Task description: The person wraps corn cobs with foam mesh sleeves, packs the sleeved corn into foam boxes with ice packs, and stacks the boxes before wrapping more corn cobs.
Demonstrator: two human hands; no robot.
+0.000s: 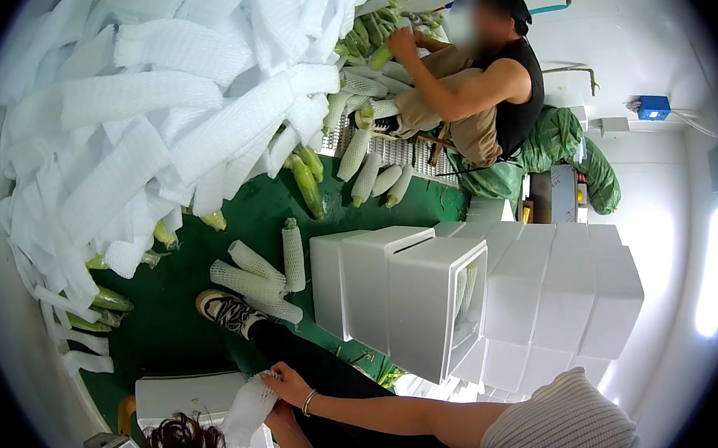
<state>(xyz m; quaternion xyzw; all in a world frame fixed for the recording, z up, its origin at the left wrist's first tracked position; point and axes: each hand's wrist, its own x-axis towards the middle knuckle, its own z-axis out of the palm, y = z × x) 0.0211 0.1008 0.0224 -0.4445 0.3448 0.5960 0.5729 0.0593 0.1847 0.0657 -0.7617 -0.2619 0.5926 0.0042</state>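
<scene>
My left hand (288,385), with a bracelet at the wrist, pinches the end of a white foam net sleeve (248,409). Close beside it, my right hand (280,417) is against the same sleeve; its fingers are mostly hidden. The sleeve hangs over a white foam box (189,394). Beyond my shoe (226,311), several green vegetables in foam nets (247,281) lie on the green floor (179,295).
A big pile of white foam sleeves (159,110) fills the upper left, with unwrapped vegetables (308,183) along its edge. White foam boxes (420,303) stand stacked at centre right. A seated person (501,92) handles a vegetable at the top. Dark hair (186,441) shows at the bottom.
</scene>
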